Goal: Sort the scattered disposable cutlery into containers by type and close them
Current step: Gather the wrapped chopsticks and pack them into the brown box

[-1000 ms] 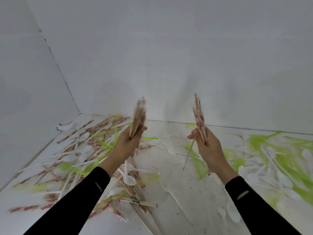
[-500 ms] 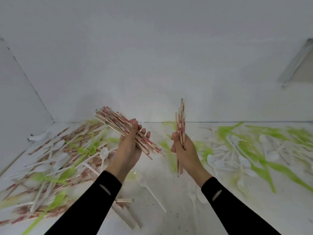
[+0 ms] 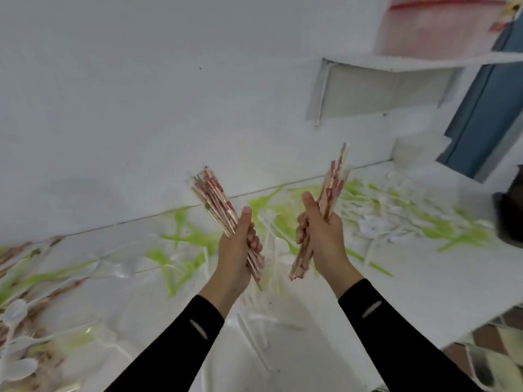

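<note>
My left hand [image 3: 236, 250] grips a thick bundle of paper-wrapped chopsticks [image 3: 215, 198] with red print, tips fanning up and to the left. My right hand [image 3: 322, 236] grips a second, thinner chopstick bundle [image 3: 335, 176] that points up and slightly right. Both hands are held above the white table [image 3: 418, 281], side by side and a short gap apart. Green plastic cutlery [image 3: 266, 206] and white plastic spoons and forks [image 3: 376, 222] lie scattered on the table beneath and beyond them. More wrapped chopsticks [image 3: 17, 251] lie blurred at the far left.
A white wall [image 3: 141, 108] backs the table. White containers [image 3: 418, 148] stand at the far right corner, under a white shelf [image 3: 390, 89]. A blue panel [image 3: 486, 108] and a dark object [image 3: 509, 216] sit at the right edge. The table's right edge drops to a patterned floor [image 3: 498, 349].
The view has swung to the right, bringing the shelf, containers and blue panel into sight. Both hands keep their chopstick bundles; the left bundle has tilted more upright.
</note>
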Tool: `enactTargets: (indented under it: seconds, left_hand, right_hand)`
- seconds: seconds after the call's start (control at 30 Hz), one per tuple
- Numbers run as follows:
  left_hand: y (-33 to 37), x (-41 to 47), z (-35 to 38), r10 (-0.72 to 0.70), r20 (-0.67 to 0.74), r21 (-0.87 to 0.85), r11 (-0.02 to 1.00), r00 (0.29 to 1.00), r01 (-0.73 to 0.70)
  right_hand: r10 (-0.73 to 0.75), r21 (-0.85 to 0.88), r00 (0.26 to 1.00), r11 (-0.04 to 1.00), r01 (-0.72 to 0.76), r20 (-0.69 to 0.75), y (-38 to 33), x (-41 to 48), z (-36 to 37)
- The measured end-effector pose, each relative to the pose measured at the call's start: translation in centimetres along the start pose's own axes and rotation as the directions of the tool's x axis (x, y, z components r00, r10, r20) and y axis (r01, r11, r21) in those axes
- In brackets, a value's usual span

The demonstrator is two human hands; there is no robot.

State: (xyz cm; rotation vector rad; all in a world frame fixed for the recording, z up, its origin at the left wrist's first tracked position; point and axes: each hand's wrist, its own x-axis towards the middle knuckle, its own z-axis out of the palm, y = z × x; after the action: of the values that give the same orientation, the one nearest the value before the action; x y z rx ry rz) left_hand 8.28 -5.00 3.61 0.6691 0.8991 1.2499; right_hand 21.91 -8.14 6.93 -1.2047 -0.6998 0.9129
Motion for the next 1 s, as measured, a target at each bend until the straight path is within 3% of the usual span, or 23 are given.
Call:
enactTargets:
  seconds: [0.2, 0.33, 0.47, 0.6, 0.7, 0.9, 1.0]
  left_hand:
    - [-9.4, -0.7, 7.3, -0.216, 0.071, -0.045, 0.975, 0.974, 0.22]
    - [-14.1, -1.1, 12.8, -0.365, 0.261, -0.13, 0.904, 0.894, 0.407]
    - [-16.4, -2.6, 18.4, -0.354, 0.353, -0.099, 0.907, 0.866, 0.41]
    - [-17.7, -2.5, 22.1, -0.302, 0.229, -0.31, 0.879, 0.925, 0.363]
    - [-18.3, -2.0, 25.2, -0.249, 0.264, -0.408, 0.847, 0.932, 0.342]
    - [-22.2, -5.6, 33.4, -0.336, 0.408, -0.288, 0.835, 0.849, 0.469]
    - [-24.4, -6.3, 37.0, -0.392, 0.455, -0.219, 0.821, 0.8, 0.527]
  right_hand:
    - [-0.05, 0.234, 0.998, 0.971, 0.055, -0.026, -4.3, 2.2, -7.5]
    - [-0.065, 0.15, 0.997, 0.987, 0.058, 0.039, -2.5, 2.1, -11.9]
    - [-0.035, 0.039, 0.998, 0.999, 0.033, 0.053, -1.7, 2.4, -17.9]
    - [-0.058, -0.001, 0.994, 0.998, 0.058, -0.094, -3.8, 4.2, -24.6]
    - [-0.088, -0.039, 0.968, 0.996, 0.081, -0.236, -3.8, 4.7, -29.3]
    - [-0.115, -0.024, 0.873, 0.993, 0.118, -0.474, -3.4, 5.3, -33.1]
    - [-0.116, -0.007, 0.859, 0.992, 0.13, -0.499, -4.3, 7.0, -35.9]
